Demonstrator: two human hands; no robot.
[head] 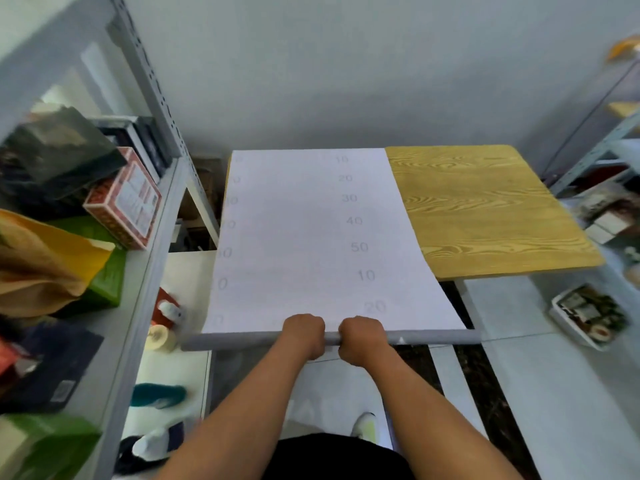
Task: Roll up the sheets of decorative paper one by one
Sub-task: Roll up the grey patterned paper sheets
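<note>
We're right at the near edge of the wooden table [485, 202] now, and both fists are wrapped around the roll [242, 342], the left hand [303, 335] and the right hand [360, 337] side by side, nearly touching, fingers curled under so that only knuckles and backs of hands face us. The sheet of decorative paper [304, 237] lies white side up along the left part of the tabletop, faint printed numbers running down it in two columns, its near end already wound into that grey tube which hangs just off the table's front edge. We'd judge this stuff light and thin, floppy across its width, quick to crease or skew if one end of the tube runs ahead of the other. With both hands bunched at the middle, the long ends of the roll stick out unsupported to either side, so a wider hold, one hand toward each end, looks to us like the safer way to keep the winding square. Count it up: one sheet in view, one roll forming, two hands on it. Whether other sheets lie beneath this one we can't tell. A metal shelf [152, 237] crowded with boxes stands close on the left.
</note>
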